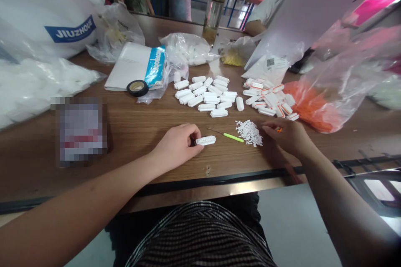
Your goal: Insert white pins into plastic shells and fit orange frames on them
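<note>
Fingers (196,129) of left hand (177,144) are pinching block (206,140) near worktop's (131,121) front edge; right hand (290,137), fingers curled, is holding orange piece (279,129).

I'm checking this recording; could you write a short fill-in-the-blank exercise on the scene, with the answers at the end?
1. The left hand holds a plastic piece whose colour is ____.
2. The pile of tiny white bits lies nearer the ____ hand.
3. The blue label on the large white sack reads ____.
4. The outside of the tape roll is coloured ____.

Missing words: white; right; JIUZHOUE; black.
</note>
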`<move>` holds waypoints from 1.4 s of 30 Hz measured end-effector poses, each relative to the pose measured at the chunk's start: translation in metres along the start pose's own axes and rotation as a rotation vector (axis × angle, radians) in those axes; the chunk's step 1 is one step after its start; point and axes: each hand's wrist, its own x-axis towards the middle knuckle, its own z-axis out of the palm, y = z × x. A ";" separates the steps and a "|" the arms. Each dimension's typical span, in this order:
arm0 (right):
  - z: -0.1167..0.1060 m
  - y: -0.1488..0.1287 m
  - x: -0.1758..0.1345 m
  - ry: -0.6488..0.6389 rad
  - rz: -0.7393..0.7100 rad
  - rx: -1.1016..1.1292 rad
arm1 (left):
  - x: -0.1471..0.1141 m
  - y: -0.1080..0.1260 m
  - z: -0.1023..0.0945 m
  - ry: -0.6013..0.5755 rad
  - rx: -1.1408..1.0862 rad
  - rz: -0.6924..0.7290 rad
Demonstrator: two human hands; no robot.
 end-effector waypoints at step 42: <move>0.037 -0.125 -0.004 -0.072 -0.515 0.336 | 0.000 -0.003 0.001 0.026 -0.038 0.046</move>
